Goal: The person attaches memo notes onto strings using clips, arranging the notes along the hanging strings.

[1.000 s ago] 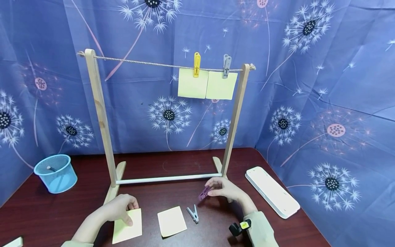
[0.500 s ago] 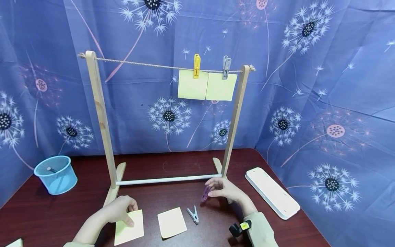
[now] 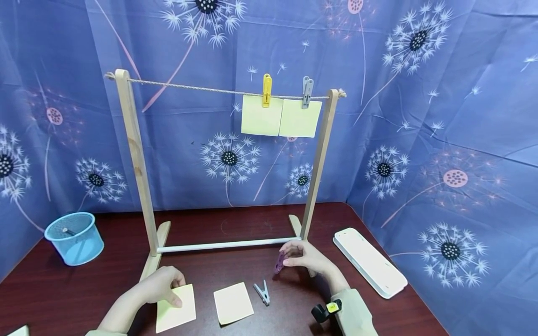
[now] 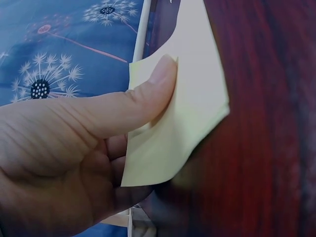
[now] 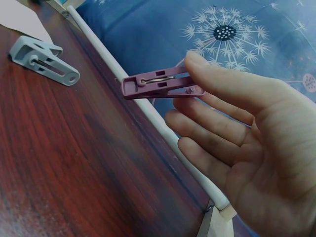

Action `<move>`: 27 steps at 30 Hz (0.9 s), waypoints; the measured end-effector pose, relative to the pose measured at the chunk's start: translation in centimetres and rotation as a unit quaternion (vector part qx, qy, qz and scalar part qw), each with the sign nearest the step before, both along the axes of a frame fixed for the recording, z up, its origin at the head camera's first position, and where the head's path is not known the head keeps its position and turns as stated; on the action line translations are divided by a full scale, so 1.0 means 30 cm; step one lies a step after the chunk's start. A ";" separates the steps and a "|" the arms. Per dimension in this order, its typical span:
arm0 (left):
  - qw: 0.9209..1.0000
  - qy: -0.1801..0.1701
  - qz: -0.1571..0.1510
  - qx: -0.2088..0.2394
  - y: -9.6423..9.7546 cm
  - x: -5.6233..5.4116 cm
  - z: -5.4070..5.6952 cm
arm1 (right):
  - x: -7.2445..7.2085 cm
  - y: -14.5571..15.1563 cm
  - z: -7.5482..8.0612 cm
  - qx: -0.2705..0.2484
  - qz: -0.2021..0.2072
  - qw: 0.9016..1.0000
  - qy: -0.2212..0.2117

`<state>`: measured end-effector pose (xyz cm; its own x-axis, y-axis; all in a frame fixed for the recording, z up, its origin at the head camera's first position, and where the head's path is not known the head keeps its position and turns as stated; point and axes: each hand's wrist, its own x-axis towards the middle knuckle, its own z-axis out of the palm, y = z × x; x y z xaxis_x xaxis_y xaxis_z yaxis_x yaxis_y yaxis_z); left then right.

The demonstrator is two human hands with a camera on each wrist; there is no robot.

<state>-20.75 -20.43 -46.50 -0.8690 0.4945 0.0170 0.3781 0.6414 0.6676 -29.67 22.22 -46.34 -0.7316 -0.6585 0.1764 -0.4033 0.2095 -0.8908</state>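
My left hand [image 3: 161, 285] pinches a pale yellow sticky note [image 3: 178, 313] between thumb and fingers; in the left wrist view the paper [image 4: 197, 74] bends under the thumb. My right hand [image 3: 308, 259] holds a purple clothespin [image 3: 279, 262] by its handle end, just above the table. In the right wrist view the clothespin [image 5: 158, 85] points away from the fingertips. Between the hands lie another sticky note [image 3: 233, 303] and a grey clothespin [image 3: 262, 293]. Two more notes hang side by side from the string, one under a yellow clothespin [image 3: 266, 91], one under a grey clothespin [image 3: 307, 92].
A wooden frame [image 3: 138, 158] with a string [image 3: 189, 87] across its top and a white bar [image 3: 229, 245] at its base stands behind the hands. A blue mesh basket [image 3: 75, 239] is at the left, a white case [image 3: 370, 262] at the right.
The left hand has shifted slightly with its note, which moved a little to the right. The purple clothespin has turned more upright in the right hand.
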 end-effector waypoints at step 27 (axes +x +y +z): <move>0.991 -0.090 -0.054 0.080 -0.024 -0.022 0.009 | -0.004 -0.016 0.012 0.018 0.001 1.000 0.005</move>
<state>-21.41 -21.15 -46.25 -0.8073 0.5883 -0.0473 0.3049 0.4842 0.8201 -29.80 21.74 -45.99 -0.7288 -0.6659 0.1594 -0.4117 0.2402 -0.8791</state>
